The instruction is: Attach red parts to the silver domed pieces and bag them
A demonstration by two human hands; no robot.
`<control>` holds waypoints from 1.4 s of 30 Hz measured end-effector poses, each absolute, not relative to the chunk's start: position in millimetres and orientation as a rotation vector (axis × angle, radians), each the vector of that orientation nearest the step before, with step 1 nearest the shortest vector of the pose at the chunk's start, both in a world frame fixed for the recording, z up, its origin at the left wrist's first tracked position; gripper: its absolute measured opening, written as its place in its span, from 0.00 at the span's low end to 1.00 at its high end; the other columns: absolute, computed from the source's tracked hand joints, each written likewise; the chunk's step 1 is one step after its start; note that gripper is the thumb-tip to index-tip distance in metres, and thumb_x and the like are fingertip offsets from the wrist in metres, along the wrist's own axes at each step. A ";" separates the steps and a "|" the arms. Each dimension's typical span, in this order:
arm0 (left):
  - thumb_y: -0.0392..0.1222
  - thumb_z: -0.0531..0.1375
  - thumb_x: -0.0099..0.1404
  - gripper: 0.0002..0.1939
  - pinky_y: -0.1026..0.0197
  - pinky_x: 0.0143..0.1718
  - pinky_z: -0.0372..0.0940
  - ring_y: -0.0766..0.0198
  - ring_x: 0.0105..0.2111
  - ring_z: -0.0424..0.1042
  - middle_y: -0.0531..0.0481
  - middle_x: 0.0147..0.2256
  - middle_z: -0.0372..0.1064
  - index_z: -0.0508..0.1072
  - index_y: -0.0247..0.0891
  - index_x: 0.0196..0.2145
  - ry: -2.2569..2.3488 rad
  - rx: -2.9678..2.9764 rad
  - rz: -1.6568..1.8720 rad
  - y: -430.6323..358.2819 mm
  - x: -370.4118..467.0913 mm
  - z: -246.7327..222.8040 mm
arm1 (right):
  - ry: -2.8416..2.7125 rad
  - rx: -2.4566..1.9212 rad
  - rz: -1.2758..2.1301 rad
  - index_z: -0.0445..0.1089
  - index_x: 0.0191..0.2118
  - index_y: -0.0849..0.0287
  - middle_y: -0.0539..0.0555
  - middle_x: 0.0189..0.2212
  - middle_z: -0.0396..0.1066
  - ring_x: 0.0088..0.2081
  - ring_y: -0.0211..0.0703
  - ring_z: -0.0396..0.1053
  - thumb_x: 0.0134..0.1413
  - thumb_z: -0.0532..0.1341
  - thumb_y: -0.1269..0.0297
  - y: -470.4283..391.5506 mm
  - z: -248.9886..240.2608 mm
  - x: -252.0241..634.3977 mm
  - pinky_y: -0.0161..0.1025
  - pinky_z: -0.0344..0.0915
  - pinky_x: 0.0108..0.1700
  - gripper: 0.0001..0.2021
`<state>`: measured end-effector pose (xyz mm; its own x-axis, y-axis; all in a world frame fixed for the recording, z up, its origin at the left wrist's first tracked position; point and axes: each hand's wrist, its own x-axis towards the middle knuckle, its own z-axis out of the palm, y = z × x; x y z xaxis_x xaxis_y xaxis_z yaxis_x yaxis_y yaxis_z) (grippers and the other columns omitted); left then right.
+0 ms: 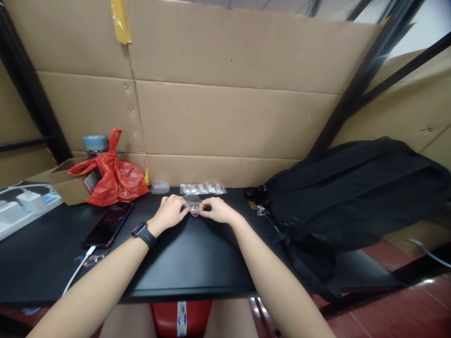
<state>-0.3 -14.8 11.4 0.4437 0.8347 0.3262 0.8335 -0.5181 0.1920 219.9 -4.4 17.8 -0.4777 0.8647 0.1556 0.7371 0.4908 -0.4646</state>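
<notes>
Between both hands is a small clear plastic bag (pixel 194 208) with a red and silvery item inside, too small to name. My left hand (pixel 171 211), with a dark watch on its wrist, pinches the bag's left edge. On its right edge, the fingertips of my right hand (pixel 215 210) are closed in a pinch. Just behind the hands, a row of filled clear packets (pixel 203 188) with red and silver contents lies along the cardboard wall. A stack of clear plastic bags (pixel 160 188) is to the left of that row.
The black table (pixel 190 263) carries a phone (pixel 108 225) with a white cable, a red plastic bag (pixel 118 180), a cardboard box (pixel 68 188) and a white power strip (pixel 26 211) on the left. A large black backpack (pixel 352 197) covers the right side.
</notes>
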 end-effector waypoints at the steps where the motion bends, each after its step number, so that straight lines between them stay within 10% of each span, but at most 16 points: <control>1: 0.46 0.53 0.70 0.13 0.50 0.48 0.59 0.51 0.48 0.70 0.47 0.44 0.76 0.78 0.43 0.38 1.546 2.636 0.606 -14.2 -0.6 12.1 | -2.378 -1.327 0.501 0.75 0.35 0.56 0.50 0.36 0.78 0.42 0.44 0.73 0.55 0.63 0.64 -3.5 18.1 220.8 0.39 0.62 0.48 0.04; 20: 0.44 0.58 0.63 0.30 0.47 0.54 0.55 0.52 0.47 0.75 0.50 0.38 0.80 0.55 0.44 0.61 1.547 2.246 0.712 -21.5 17.0 10.2 | -2.241 -1.665 0.449 0.75 0.31 0.55 0.54 0.55 0.70 0.56 0.58 0.62 0.62 0.51 0.63 8.5 9.5 220.2 0.53 0.57 0.52 0.16; 33: 0.35 0.48 0.68 0.20 0.50 0.47 0.53 0.55 0.47 0.71 0.50 0.43 0.78 0.76 0.50 0.47 1.632 2.389 0.721 -17.5 20.1 1.1 | -2.212 -1.799 0.260 0.72 0.24 0.61 0.59 0.41 0.72 0.48 0.54 0.64 0.58 0.56 0.62 1.6 7.8 205.1 0.50 0.54 0.49 0.15; 42: 0.53 0.54 0.70 0.16 0.48 0.50 0.54 0.50 0.54 0.62 0.48 0.49 0.69 0.77 0.55 0.49 1.676 2.490 0.683 -17.0 21.3 -5.4 | -2.168 -1.783 0.228 0.73 0.28 0.59 0.57 0.42 0.72 0.48 0.53 0.65 0.57 0.59 0.60 5.0 1.0 204.7 0.48 0.52 0.48 0.11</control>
